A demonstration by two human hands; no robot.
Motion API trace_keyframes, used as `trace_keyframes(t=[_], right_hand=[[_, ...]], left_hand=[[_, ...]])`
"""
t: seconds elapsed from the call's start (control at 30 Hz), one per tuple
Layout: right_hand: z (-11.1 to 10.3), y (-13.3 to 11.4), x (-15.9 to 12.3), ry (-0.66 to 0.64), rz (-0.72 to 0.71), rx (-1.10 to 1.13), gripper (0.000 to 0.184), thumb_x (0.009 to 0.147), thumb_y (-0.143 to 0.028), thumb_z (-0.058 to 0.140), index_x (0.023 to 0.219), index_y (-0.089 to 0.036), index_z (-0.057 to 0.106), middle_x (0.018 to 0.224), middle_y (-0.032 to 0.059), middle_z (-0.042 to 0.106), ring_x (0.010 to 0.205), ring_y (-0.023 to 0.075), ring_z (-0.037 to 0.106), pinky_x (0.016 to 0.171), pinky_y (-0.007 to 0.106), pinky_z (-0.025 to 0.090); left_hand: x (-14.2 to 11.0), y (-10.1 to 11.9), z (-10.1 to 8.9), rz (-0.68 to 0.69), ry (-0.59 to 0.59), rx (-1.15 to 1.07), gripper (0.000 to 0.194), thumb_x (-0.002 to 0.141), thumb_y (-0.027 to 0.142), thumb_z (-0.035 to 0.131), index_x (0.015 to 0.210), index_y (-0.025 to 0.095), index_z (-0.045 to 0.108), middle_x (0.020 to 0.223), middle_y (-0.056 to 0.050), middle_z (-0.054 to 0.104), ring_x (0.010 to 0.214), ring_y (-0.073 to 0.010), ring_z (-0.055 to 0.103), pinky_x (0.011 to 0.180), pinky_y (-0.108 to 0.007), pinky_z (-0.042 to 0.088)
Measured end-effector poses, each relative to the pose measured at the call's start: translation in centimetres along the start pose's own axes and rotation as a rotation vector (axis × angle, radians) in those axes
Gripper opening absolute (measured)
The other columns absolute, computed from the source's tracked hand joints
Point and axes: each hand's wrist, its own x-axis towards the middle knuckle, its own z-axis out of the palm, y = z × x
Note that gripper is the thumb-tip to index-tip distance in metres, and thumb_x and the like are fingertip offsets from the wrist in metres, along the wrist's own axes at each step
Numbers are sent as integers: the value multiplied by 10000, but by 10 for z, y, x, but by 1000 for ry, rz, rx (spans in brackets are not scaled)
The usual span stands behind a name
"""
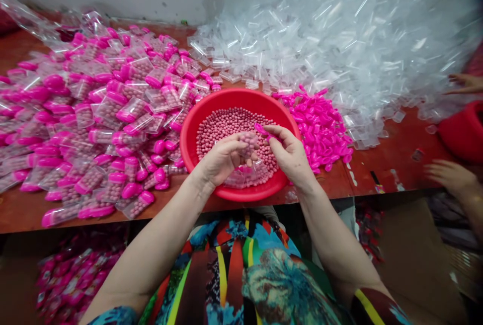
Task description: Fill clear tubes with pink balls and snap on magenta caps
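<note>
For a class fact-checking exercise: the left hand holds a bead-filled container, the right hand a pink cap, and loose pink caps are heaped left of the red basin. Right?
No: the head view shows the loose pink caps right of the red basin. The rest stands.

Glossy, smooth red plastic makes up the basin (186,146), and the pink beads (219,123) inside it look smooth with a soft, low sheen. Left of the basin, the filled containers (132,108) are clear shiny plastic with glossy pink plastic caps. Right of it lie small, slick pink plastic pieces (320,126); beyond those, the empty containers (339,48) are thin transparent plastic, catching bright streaks. The reddish-brown counter (396,159) under the basin has a dull sheen, scuffed in spots.
</note>
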Motion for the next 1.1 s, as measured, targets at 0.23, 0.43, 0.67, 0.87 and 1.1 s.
trace_keyframes(t=[0.23,0.43,0.67,0.87,1.1], right_hand=[[-14,-17,9,-308,-274,-227,155,955,-215,621,1066,-258,720,1042,42,688,1022,201,657,948,378,524],[-20,-18,17,-425,-309,-306,149,953,-214,620,1085,-254,676,1038,38,693,1011,206,645,932,363,511],[-16,-12,16,-409,-324,-315,80,961,-227,608,1012,-227,670,968,38,683,958,196,652,891,345,515],[-18,2,15,-158,-212,-374,155,959,-245,580,1066,-213,686,1087,85,716,1063,228,662,983,411,514],[-6,-1,4,-107,-30,-63,341,957,-220,514,1282,-242,616,1351,78,671,1263,206,626,1114,423,495]], left_hand=[[2,-3,2,-117,83,57,161,848,257,596,775,124,647,654,-39,626,515,-129,587,434,-225,378],[1,-3,6,-145,159,103,155,818,245,617,740,122,669,650,-39,627,535,-115,563,462,-220,403],[1,-2,7,-178,157,95,147,827,219,600,759,123,689,673,-52,647,533,-120,561,468,-234,391],[6,-3,3,-162,93,57,228,867,247,553,868,99,726,737,-82,679,574,-138,601,485,-242,422],[6,-3,-1,-108,131,-7,207,862,206,575,929,105,742,811,-89,713,674,-157,653,604,-268,514]])
